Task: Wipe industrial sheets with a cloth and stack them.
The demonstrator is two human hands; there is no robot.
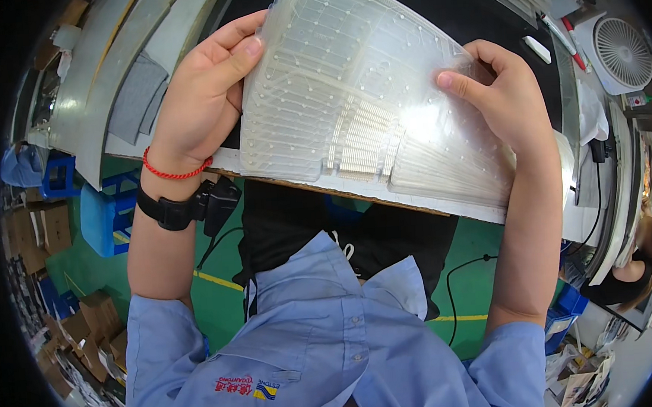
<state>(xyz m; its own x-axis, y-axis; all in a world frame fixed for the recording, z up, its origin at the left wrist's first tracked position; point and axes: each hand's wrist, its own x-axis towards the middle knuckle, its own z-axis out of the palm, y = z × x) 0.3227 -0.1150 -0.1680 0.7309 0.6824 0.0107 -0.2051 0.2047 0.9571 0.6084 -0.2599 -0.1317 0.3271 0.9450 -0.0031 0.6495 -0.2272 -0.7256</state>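
Observation:
A fanned stack of clear plastic membrane circuit sheets, printed with fine lines and pale dots, is tilted up over the near edge of the workbench. My left hand grips its left edge, thumb in front and fingers behind. At the right edge, my right hand holds the stack with its thumb pressed on the front face and its other fingers mostly hidden behind. Lower down, the sheets' edges spread apart in steps. Glare whitens the part beside my right thumb.
A grey cloth lies at the left of the bench. To the right are a white fan, a red marker and a white piece on the black surface. Blue stools stand at left; another person is at far right.

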